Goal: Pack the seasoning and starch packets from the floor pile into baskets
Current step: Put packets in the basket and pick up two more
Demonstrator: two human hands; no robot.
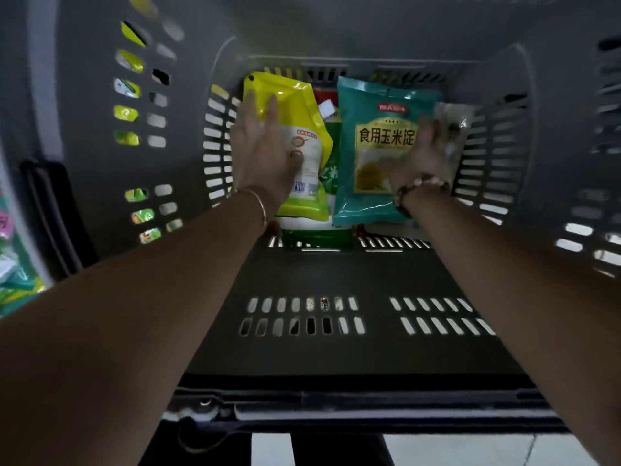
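Observation:
Both my arms reach deep into a dark grey slotted basket (336, 280). My left hand (262, 146) lies flat, fingers spread, on a yellow and white seasoning pouch (302, 105) at the basket's bottom left. My right hand (420, 153) rests open against the right edge of a teal corn starch packet (369, 136). A green packet (331, 163) shows between the two, and a clear packet (453, 119) lies at the far right, partly hidden by my right hand. Neither hand grips anything.
The basket's slotted walls (218, 146) close in on all sides. Through the left wall's holes I see yellow-green packets (129, 62) outside. More packets (13, 280) lie on the floor at the left edge. White floor tile (470, 449) shows below the basket rim.

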